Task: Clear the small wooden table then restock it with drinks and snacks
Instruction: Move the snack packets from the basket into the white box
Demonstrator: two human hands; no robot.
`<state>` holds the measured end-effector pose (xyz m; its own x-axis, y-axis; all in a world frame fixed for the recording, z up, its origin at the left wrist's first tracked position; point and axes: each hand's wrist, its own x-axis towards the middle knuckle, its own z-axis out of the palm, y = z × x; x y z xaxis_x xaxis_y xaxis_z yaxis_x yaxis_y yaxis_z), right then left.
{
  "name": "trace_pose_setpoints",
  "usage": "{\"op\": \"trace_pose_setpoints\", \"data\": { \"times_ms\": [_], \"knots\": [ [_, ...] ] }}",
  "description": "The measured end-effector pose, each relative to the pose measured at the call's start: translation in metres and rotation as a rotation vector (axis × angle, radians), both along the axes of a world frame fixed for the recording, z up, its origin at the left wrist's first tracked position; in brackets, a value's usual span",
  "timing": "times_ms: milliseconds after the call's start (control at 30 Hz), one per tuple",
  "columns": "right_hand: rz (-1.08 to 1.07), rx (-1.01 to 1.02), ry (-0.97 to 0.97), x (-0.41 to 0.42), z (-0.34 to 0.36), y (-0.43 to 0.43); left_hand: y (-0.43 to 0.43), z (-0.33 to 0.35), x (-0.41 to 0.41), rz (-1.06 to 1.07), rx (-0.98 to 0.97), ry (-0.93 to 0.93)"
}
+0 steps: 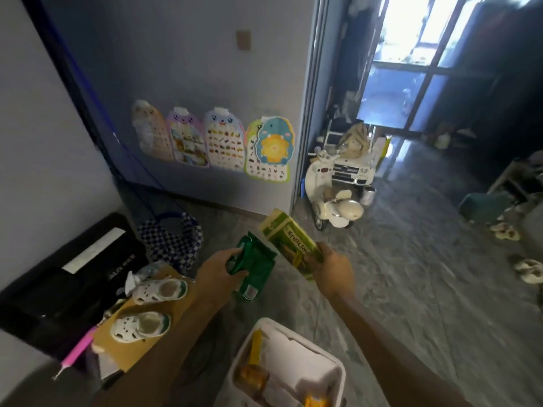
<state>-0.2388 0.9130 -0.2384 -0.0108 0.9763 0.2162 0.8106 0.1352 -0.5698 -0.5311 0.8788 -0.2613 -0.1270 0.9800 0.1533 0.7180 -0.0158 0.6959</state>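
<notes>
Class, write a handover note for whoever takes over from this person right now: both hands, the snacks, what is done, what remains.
Left grip holds a dark green packet, right grip a light green packet, both off the floor.
Yellow packets lie in the white foam box below.
Two white sandals sit on the brown board at left.
Done: two snacks in hand. Left: place them on the table, not clearly in view; add drinks.

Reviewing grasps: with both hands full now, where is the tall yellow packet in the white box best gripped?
By its upper end, pinched from above. The yellow packet seems to stand on end against the left wall of the box, so only its top is free; a side approach would meet the wall.
</notes>
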Motion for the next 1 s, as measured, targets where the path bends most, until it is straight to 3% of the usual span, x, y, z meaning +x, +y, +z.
{"op": "trace_pose_setpoints", "data": {
  "times_ms": [367, 567, 700, 1000],
  "knots": [
    [0.339, 0.148, 0.015, -0.088, 0.061, -0.017, -0.117, 0.075, -0.063, 0.426, 0.214, 0.087],
    [0.578, 0.201, 0.079, -0.149, 0.054, -0.065, -0.229, 0.079, -0.085, 0.657, 0.191, 0.080],
    [0.763, 0.133, 0.135, -0.194, 0.042, -0.112, -0.305, 0.084, -0.100, 0.844, 0.115, 0.112],
    [0.922, 0.137, 0.063, -0.299, 0.017, -0.197, -0.427, 0.064, -0.142, 1.118, 0.068, 0.081]
  ]
}}
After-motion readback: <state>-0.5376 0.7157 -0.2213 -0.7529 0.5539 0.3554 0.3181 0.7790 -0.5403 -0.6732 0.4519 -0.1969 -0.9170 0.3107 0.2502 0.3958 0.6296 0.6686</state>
